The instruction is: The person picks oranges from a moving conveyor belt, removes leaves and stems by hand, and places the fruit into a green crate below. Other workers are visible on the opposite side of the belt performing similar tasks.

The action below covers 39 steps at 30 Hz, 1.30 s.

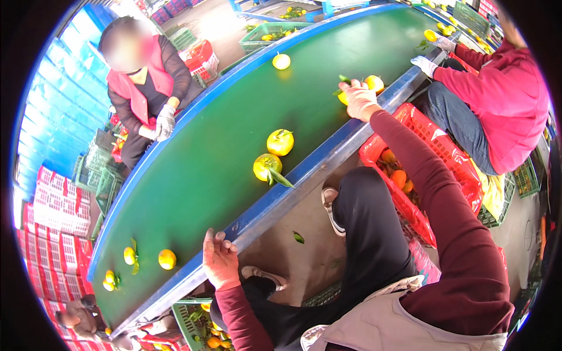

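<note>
My right hand (pixel 361 100), in a pale orange glove, reaches over the green conveyor belt (pixel 210 175). Its fingers cover part of a yellow-orange citrus fruit (pixel 343 98) with leaves; whether they grip it is hidden. Another citrus fruit (pixel 374 83) lies just beyond that hand. My left hand (pixel 221 259), gloved with fingertips dirty or uncovered, is at the blue edge rail (pixel 259 210) of the belt, holding nothing, its fingers slightly apart. Between my hands, two citrus fruits rest together on the belt: one (pixel 280 142) behind, and a leafy one (pixel 263 166) nearer the rail.
A red-lined crate (pixel 423 131) of fruit stands below my right arm, a green crate (pixel 186 322) by my left. Across the belt sits a person (pixel 145 83) in white gloves. A co-worker's gloved hand (pixel 424 66) is at the rail on the right. More fruit (pixel 167 259) lies left.
</note>
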Available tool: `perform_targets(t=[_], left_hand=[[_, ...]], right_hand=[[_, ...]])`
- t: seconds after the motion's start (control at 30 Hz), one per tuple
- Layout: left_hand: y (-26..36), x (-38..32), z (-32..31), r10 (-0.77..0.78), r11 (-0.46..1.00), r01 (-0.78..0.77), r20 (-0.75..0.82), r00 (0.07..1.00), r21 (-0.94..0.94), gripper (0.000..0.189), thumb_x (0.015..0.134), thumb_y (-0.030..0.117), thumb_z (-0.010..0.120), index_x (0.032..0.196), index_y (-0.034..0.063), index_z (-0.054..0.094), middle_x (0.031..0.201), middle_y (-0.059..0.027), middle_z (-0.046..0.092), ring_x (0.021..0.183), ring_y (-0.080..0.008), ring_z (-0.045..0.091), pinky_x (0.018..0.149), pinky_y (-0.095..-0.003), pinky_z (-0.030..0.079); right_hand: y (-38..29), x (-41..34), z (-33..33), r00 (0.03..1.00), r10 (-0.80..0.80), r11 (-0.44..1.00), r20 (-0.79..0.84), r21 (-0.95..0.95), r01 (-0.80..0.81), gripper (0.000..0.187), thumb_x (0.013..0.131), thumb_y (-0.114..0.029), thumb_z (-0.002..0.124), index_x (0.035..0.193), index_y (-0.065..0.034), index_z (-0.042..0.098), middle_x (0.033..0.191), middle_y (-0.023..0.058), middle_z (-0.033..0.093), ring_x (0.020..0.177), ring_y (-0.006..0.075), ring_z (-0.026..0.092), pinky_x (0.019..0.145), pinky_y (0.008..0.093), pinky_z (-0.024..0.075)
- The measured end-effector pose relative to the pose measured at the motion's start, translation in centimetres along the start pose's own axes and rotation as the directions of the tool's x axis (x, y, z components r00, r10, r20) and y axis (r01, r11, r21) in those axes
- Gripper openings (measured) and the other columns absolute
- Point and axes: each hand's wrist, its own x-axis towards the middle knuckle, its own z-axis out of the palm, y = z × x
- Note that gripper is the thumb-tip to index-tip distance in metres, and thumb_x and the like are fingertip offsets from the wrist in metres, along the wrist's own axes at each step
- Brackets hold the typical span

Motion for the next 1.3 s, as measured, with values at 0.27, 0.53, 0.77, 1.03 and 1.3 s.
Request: perform_targets(t=[0.27,0.53,0.77,1.03,1.3], left_hand=[[-0.6,0.0,0.9,-0.04,0.999,0.041,0.04,0.998,-0.009,0.031,0.093,0.026,0.064,0.118,0.0065,0.062,0.092,-0.0045,0.064,0.072,-0.0142,0.057,0.062,-0.0282,0.048],[-1.9,0.5,0.0,0.005,1.0,0.001,0.326,0.945,-0.019,0.05,0.092,0.025,0.065,0.135,0.0033,0.052,0.111,-0.0153,0.067,0.084,-0.0227,0.064,0.074,-0.0365,0.053],[-1.8,-3.2,4.5,-0.028,0.985,-0.039,0.378,0.925,0.17,0.081,0.088,0.048,0.068,0.151,0.0133,0.031,0.143,-0.0146,0.046,0.113,-0.0313,0.061,0.085,-0.0485,0.055],[3.6,-10.6,-7.3,0.114,0.931,-0.003,0.282,0.953,-0.365,0.06,0.094,0.051,0.054,0.137,0.0096,0.046,0.119,-0.0189,0.061,0.088,-0.0363,0.064,0.067,-0.0421,0.059],[2.9,-23.5,-29.2,0.149,0.867,-0.346,-0.476,0.867,-0.358,0.054,0.093,0.057,0.052,0.123,0.0116,0.056,0.113,-0.0121,0.063,0.088,-0.0266,0.061,0.06,-0.0342,0.052]], right_hand=[[1.6,-0.4,-1.8,0.876,-0.464,-0.237,0.132,0.934,-0.267,0.069,0.082,-0.002,0.069,0.143,-0.0115,0.039,0.127,0.0053,0.057,0.117,0.02,0.056,0.094,0.0355,0.0477],[-9.8,-7.7,-7.4,0.625,-0.756,-0.513,-0.194,0.769,-0.382,0.074,0.079,-0.002,0.071,0.144,-0.0066,0.037,0.132,0.0084,0.052,0.122,0.0202,0.051,0.104,0.0323,0.0444],[-20.0,-18.4,-10.2,0.497,-0.85,-0.197,-0.178,0.98,0.013,0.08,0.078,-0.004,0.076,0.147,-0.008,0.035,0.136,0.0088,0.049,0.122,0.0189,0.049,0.101,0.0324,0.0439],[-22.5,-19.9,-11.3,0.639,-0.768,-0.138,0.051,0.96,-0.243,0.053,0.091,-0.018,0.063,0.14,-0.0062,0.047,0.131,0.0056,0.058,0.085,0.0131,0.064,0.073,0.0271,0.0524],[-20.4,-19.7,-8.2,0.55,-0.835,-0.046,0.007,0.995,-0.083,0.042,0.094,-0.022,0.057,0.132,-0.0038,0.056,0.111,0.0094,0.063,0.071,0.0091,0.055,0.064,0.0223,0.044]])
